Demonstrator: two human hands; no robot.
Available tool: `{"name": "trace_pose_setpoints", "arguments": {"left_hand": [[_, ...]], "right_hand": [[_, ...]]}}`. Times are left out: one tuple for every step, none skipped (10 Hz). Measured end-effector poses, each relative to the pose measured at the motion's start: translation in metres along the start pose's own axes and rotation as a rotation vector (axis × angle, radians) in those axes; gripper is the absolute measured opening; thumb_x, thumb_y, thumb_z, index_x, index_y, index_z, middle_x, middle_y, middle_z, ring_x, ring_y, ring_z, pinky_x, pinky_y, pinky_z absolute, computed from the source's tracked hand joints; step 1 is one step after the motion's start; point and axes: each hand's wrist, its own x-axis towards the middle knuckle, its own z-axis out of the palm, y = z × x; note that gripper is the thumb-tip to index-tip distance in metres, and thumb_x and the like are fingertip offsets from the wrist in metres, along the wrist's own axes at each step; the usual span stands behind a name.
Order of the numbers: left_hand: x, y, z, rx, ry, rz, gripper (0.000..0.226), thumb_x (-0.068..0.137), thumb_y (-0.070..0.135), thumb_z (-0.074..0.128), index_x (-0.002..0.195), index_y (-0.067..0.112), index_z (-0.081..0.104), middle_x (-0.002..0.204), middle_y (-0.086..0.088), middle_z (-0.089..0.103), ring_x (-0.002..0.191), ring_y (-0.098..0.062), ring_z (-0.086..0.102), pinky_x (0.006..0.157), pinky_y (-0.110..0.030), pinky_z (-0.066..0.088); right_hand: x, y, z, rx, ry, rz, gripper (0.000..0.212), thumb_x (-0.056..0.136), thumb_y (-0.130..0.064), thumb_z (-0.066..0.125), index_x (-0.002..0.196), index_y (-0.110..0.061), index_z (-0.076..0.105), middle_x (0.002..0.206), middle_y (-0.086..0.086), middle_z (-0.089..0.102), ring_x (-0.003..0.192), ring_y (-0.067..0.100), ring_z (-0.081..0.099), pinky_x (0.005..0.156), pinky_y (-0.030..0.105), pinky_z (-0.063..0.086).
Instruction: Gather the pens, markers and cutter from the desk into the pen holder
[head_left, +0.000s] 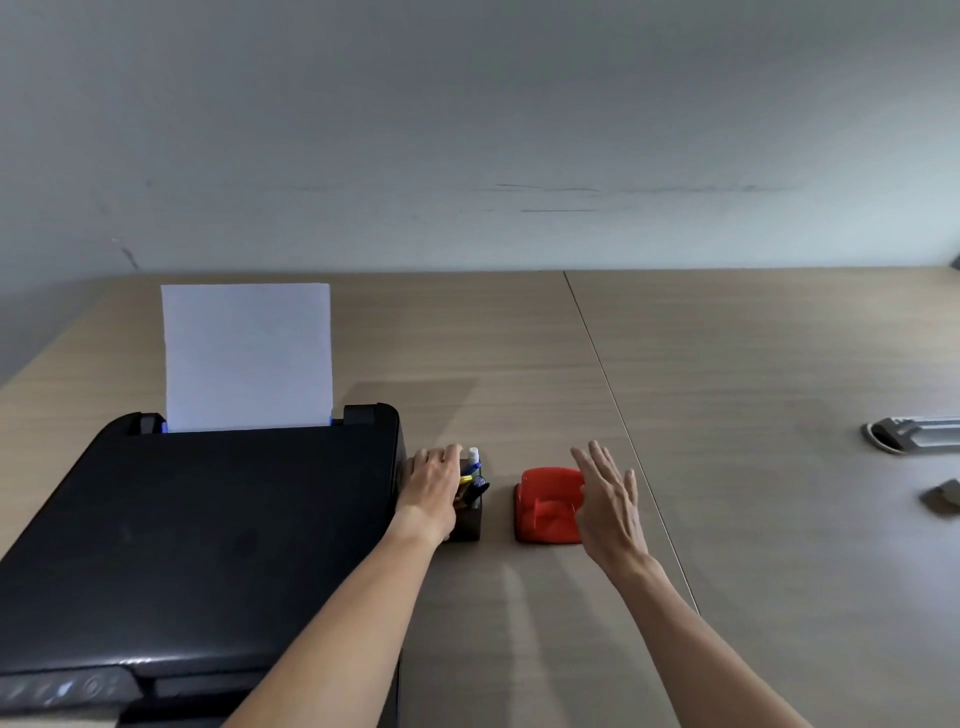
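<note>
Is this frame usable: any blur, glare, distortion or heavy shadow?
Head view: soft, even light; faint shadows on the desk beneath both arms; wide-angle tilt of the desk's back edge; right hand slightly motion-blurred; pen holder small, its contents hard to resolve; no strong glare.

Left hand (434, 486) extended palm down, right hand (608, 499) raised, fingers spread, empty grip
</note>
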Motion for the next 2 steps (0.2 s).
{"name": "trace_pose_setpoints", "arguments": {"left_hand": [[-0.006,0.0,-0.001,-0.091,0.06,-0.018,0.098,0.056,-0.003,0.083,0.136,0.01,0.028,0.133,-0.009,0.043,0.122,-0.029,0.041,0.104,-0.036,0.04],[-0.028,0.015,-0.013,-0.231,0.099,-0.116,0.096,0.061,-0.008,0.077,0.14,0.005,0.024,0.134,-0.013,0.039,0.124,-0.03,0.039,0.105,-0.034,0.04]], "right_hand": [[-0.03,0.017,-0.009,0.055,0.069,0.087,0.06,0.08,0.011,0.047,0.132,-0.018,0.05,0.146,0.01,0.045,0.136,0.025,0.038,0.112,0.042,0.026],[-0.084,0.038,-0.009,0.048,0.074,0.163,0.048,0.081,0.006,0.053,0.124,-0.014,0.056,0.132,0.01,0.057,0.125,0.028,0.049,0.102,0.043,0.037]]}}
